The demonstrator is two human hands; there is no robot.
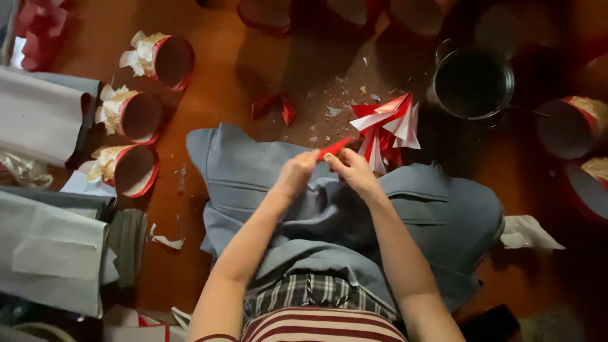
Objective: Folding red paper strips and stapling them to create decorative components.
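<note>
Over my lap, my left hand (296, 172) and my right hand (352, 171) meet fingertip to fingertip, both pinching a small folded piece of red paper (334, 148). Just beyond it, a stack of folded red and white paper pieces (389, 126) lies on the brown floor (221, 76). My legs are covered by grey-blue trousers (443, 215).
Three red-rimmed paper cups with crumpled cream paper (161, 60) (132, 114) (126, 168) lie on their sides at the left. A dark metal pot (473, 83) stands at the upper right, more cups (570, 126) beside it. Grey paper sheets (44, 247) are stacked at the left. Red scraps (273, 106) litter the floor.
</note>
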